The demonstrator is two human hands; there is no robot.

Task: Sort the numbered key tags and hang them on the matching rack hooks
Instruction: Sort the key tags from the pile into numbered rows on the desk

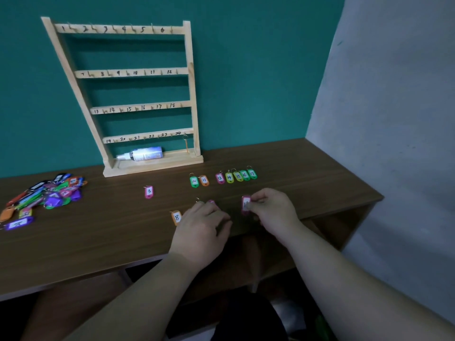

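Pinching the pink tag [246, 205] by its edge, your right hand [273, 210] is risking dropping it onto the sorted row [236, 175] just beyond.

Open desktop [103, 232] lies between tag pile [46, 195] and tag 3 [149, 191]; tag row [236, 175] stands near rack [152, 166].

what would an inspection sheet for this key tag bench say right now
surface: brown wooden table, tags spread across it
job's things: wooden rack upright at the wall, hooks numbered 1 to 24; tag row showing 10, 11, 13 to 17; tag 3 and tag 8 lie apart; unsorted pile at left
clutter: spray bottle lying on the rack's base
grippers: right hand pinches a pink tag; left hand rests over another tag, grip unclear
cables: nothing seen
surroundings: teal wall behind, grey wall at right
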